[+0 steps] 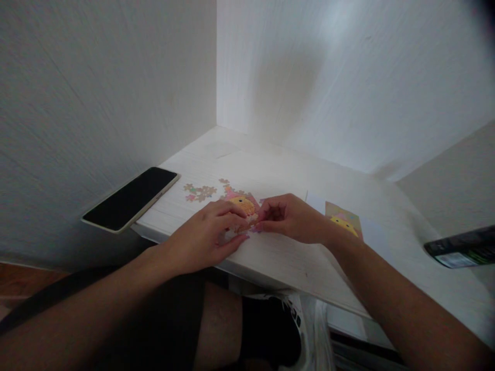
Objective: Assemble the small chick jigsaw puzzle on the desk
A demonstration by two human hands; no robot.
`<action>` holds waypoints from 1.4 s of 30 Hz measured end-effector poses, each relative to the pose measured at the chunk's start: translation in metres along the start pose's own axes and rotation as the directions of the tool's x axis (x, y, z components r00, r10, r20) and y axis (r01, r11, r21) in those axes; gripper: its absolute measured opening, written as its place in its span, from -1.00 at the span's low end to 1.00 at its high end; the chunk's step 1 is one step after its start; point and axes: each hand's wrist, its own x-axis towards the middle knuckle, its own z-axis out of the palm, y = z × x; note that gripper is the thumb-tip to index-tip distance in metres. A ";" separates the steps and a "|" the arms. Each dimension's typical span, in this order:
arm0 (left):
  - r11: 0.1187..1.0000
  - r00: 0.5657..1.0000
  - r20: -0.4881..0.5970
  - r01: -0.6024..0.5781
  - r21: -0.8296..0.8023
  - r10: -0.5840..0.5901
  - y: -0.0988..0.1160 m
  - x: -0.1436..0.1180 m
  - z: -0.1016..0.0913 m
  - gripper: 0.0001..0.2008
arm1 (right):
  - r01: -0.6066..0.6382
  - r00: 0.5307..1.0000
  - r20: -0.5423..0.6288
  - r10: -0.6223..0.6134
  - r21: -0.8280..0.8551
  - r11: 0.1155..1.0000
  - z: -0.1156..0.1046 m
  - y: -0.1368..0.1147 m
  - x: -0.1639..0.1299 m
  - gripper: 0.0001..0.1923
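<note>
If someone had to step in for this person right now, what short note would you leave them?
Left hand: fingers resting on the near edge of the partly assembled puzzle.
Right hand: fingers curled at the puzzle's right edge; whether it pinches a piece is hidden.
Done: a pink and yellow patch is joined.
Left: loose pieces lie beside the phone.
Reference picture sits to the right.

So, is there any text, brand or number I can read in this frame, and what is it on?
None can be read.
Dark packet at the right edge: its pale label is too blurred to read.
Phone: screen black, no text.
Picture card and puzzle under the left hand and right hand: pictures only, no words visible.
</note>
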 end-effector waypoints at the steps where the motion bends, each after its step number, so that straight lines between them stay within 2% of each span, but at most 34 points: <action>1: 1.000 1.000 0.016 -0.007 -0.002 0.007 0.000 0.000 0.000 -0.79 | 0.005 1.000 0.013 -0.005 -0.046 0.999 0.002 0.001 0.000 -0.78; 8: 1.000 0.993 0.114 0.002 0.007 -0.002 -0.003 -0.001 0.000 -0.79 | 0.059 0.997 -0.016 -0.070 -0.391 0.919 0.006 -0.002 0.000 -0.85; 17: 1.000 0.994 0.105 -0.024 -0.001 0.024 0.000 0.001 -0.001 -0.77 | 0.150 0.985 -0.005 -0.173 -0.471 0.869 0.012 -0.002 0.005 -0.89; 21: 0.999 0.991 0.136 -0.021 0.049 0.014 0.000 0.001 0.000 -0.73 | 0.069 0.990 -0.075 -0.117 -0.459 0.886 0.006 -0.006 0.004 -0.87; 25: 0.995 0.989 0.150 -0.014 0.097 -0.001 -0.003 -0.001 -0.002 -0.71 | -0.066 0.985 -0.169 -0.009 -0.433 0.899 -0.033 -0.011 -0.011 -0.78; 28: 0.995 0.989 0.149 0.008 0.102 -0.023 -0.007 -0.001 -0.005 -0.77 | -0.194 0.981 -0.103 0.164 -0.556 0.808 -0.065 -0.011 -0.026 -0.77; 30: 0.995 0.989 0.145 0.021 0.093 -0.035 -0.009 -0.001 -0.006 -0.78 | -0.187 0.974 -0.010 0.226 -0.597 0.780 -0.074 -0.010 -0.031 -0.72; 32: 0.997 0.990 0.140 0.023 0.080 -0.034 -0.010 0.000 -0.008 -0.79 | -0.185 0.964 0.036 0.263 -0.617 0.765 -0.072 -0.009 -0.031 -0.70; 37: 0.999 0.993 0.120 0.003 0.043 -0.008 -0.009 0.000 -0.009 -0.76 | -0.221 0.955 0.011 0.297 -0.642 0.734 -0.055 -0.010 -0.025 -0.84; 40: 1.000 0.998 0.069 -0.012 0.023 0.010 -0.009 -0.002 -0.009 -0.74 | -0.196 0.963 0.022 0.270 -0.630 0.752 -0.053 -0.012 -0.025 -0.86; 42: 1.000 0.999 0.028 -0.022 0.015 0.021 -0.009 -0.003 -0.010 -0.73 | -0.152 0.967 0.072 0.243 -0.600 0.785 -0.053 -0.014 -0.025 -0.91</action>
